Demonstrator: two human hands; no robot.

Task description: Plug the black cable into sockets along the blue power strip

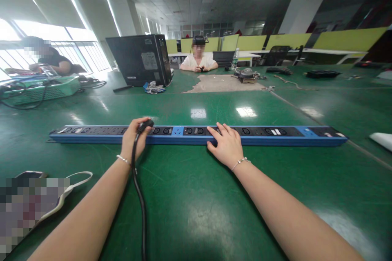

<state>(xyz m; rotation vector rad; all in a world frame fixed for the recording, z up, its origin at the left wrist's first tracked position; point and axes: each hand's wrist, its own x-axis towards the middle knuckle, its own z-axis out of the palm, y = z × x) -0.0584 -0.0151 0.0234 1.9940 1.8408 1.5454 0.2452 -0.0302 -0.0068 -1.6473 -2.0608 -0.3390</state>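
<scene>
Head view: a plug (pixel 146 125) is grasped by the left hand (pixel 134 140) over the left half of the strip (pixel 196 140), which is laid across the tabletop (pixel 180 195); its top is touched by the right hand (pixel 227 145), fingers spread, nothing gripped.

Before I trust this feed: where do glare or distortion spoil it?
Head view: window light washes out the far left; glare patches whiten the green table; wide-angle stretch at the edges; pixelated blocks hide the lower-left corner; socket details look soft.

Left hand (pixel 134 140) gripping black plug (pixel 145 125), right hand (pixel 227 144) on blue power strip (pixel 196 140)
</scene>
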